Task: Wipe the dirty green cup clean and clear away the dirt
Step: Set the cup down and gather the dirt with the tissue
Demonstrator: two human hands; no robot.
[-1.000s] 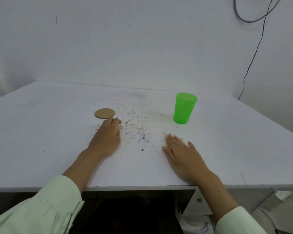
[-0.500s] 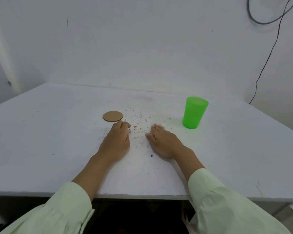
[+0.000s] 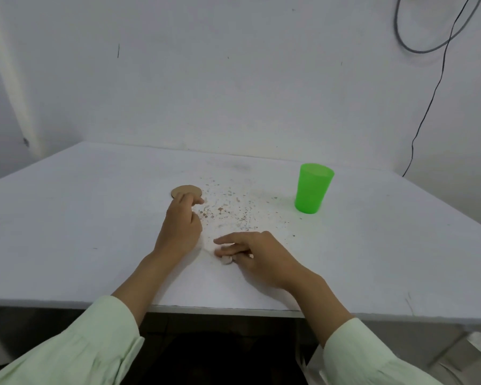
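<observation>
The green cup stands upright on the white table, at the right and apart from both hands. Brown dirt crumbs are scattered left of it, between the cup and a round brown disc. My left hand rests on the table with loosely curled fingers, and its fingertips lie at the disc's near edge. My right hand lies in front of the crumbs with the forefinger stretched left. Its other fingers curl over a small whitish wad pressed to the tabletop.
The table's front edge runs just behind my wrists. A white wall stands behind the table, and a black cable hangs down it at the right.
My right hand has drawn back from the crumbs toward the front edge, and a whitish wad now shows under its fingers. My left hand stayed by the disc. The camera tilted slightly.
</observation>
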